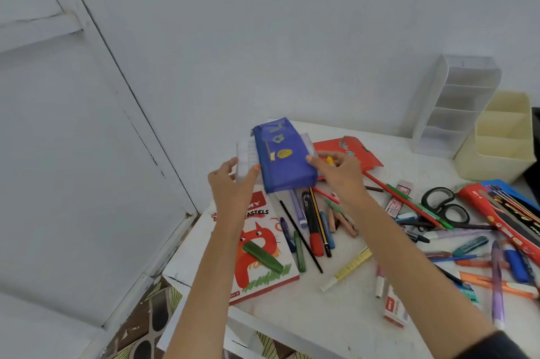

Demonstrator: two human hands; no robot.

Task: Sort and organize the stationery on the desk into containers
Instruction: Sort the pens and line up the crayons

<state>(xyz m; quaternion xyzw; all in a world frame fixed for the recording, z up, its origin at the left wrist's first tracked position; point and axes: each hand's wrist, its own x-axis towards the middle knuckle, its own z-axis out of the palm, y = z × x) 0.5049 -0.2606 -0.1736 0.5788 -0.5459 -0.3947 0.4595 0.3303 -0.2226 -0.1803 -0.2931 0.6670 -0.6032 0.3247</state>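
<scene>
Above the white desk (330, 326) by the wall (292, 37), two hands (233, 186) (340, 173) grip a pouch (283, 163).

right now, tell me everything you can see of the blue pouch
The blue pouch is a flat rectangle of see-through blue fabric with yellow-green print, a zip along its left edge. It is held tilted above the desk: the right hand pinches its right edge, the left hand grips a clear case behind it.

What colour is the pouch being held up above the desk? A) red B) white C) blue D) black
C: the pouch pinched by the right hand is blue, while the left hand grips a clear plastic tray behind it.
</scene>
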